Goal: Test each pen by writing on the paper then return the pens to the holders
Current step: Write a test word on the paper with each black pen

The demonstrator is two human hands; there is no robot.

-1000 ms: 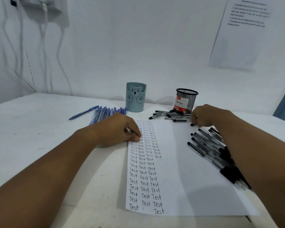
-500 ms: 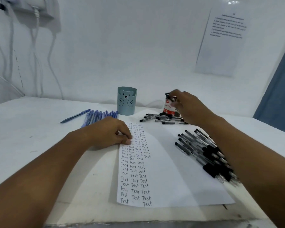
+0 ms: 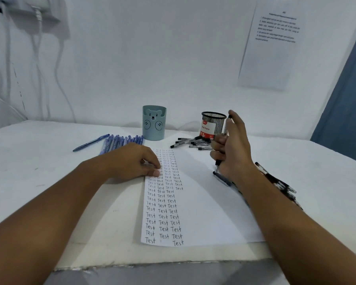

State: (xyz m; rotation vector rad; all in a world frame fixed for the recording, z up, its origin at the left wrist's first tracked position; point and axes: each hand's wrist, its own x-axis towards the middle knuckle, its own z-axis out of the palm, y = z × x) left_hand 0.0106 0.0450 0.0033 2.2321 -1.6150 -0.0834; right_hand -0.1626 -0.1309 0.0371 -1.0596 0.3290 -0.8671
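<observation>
On the matte white tabletop (image 3: 49, 161), slim blue pens (image 3: 119, 140) fan beside a smooth bear cup (image 3: 154, 122), the left hand (image 3: 132, 161) presses fingertips on the flat paper (image 3: 195, 192), and the right hand (image 3: 232, 147) grips a clear black-capped pen (image 3: 226, 124) upright by the round mesh cup (image 3: 213, 125).

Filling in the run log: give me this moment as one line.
left hand: pressing paper | right hand: holding black pen upright | mesh holder: looks empty
</observation>
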